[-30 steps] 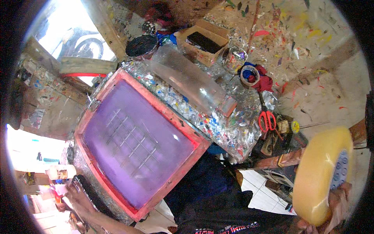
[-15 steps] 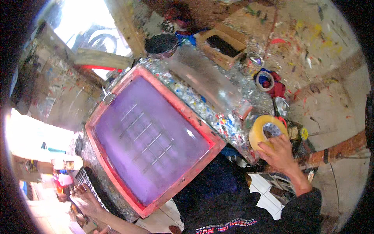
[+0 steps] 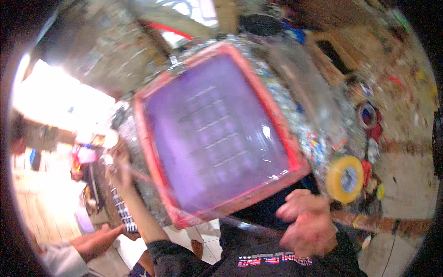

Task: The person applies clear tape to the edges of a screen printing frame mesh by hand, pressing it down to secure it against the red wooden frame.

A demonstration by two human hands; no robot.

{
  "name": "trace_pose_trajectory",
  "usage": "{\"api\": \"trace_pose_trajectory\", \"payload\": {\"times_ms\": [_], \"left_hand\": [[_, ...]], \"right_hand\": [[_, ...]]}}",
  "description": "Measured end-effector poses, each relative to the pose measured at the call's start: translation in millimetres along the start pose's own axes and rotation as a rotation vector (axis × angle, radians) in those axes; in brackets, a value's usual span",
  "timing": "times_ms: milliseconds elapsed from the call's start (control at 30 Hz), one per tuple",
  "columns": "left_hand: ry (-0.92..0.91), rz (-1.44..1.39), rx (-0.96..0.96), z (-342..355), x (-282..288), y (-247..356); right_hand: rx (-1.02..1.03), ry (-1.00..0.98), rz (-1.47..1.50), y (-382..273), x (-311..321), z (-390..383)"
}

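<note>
A screen-printing frame (image 3: 146,157) with red edges and purple mesh lies tilted in front of me. A clear, shiny strip of tape (image 3: 249,227) stretches across its near left corner, between my two hands. My right hand (image 3: 310,224), closed and blurred, is at the strip's right end, close to my body. Beyond the frame's left edge, my left hand (image 3: 121,161) is at the other end, its fingers smeared by motion. A yellowish roll of clear packing tape (image 3: 334,180) rests at the bench's near right, apart from my right hand.
Another person's arm (image 3: 99,242) reaches in at lower left, beside a black-and-white checked item (image 3: 123,210). A cardboard box (image 3: 353,51), a dark tub (image 3: 260,24) and a smaller tape roll (image 3: 368,115) are on the paint-spattered bench at right. A metal clamp (image 3: 175,64) is at the frame's far edge.
My right hand has let go of the packing tape roll and moved left toward my body. My left hand has moved up along the frame's left side. The view has shifted.
</note>
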State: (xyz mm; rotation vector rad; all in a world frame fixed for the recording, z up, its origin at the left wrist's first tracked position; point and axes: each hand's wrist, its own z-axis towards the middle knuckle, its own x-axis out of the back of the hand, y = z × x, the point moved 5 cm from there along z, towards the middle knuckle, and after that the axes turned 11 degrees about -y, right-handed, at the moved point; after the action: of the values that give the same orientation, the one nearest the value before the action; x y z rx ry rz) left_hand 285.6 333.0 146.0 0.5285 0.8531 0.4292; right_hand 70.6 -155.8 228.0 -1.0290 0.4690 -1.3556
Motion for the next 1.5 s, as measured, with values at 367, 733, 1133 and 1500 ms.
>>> {"api": "trace_pose_trajectory", "payload": {"times_ms": [367,733,1133,1500], "left_hand": [[0.091,0.918,0.768,155.5,117.3,-170.8],[-0.054,1.578,0.395,167.6,134.5,-167.7],[-0.159,1.938,0.434,156.0,117.5,-168.4],[-0.546,1.931,0.706,-13.3,-63.9,-148.5]], "right_hand": [[-0.847,-0.067,1.129,64.6,-165.7,-80.3],[-0.913,-0.305,1.678,75.9,-244.7,-34.9],[-1.019,-0.489,1.317,91.9,-254.6,-56.0],[-0.952,-0.206,1.713,80.3,-248.6,-35.9]]}}
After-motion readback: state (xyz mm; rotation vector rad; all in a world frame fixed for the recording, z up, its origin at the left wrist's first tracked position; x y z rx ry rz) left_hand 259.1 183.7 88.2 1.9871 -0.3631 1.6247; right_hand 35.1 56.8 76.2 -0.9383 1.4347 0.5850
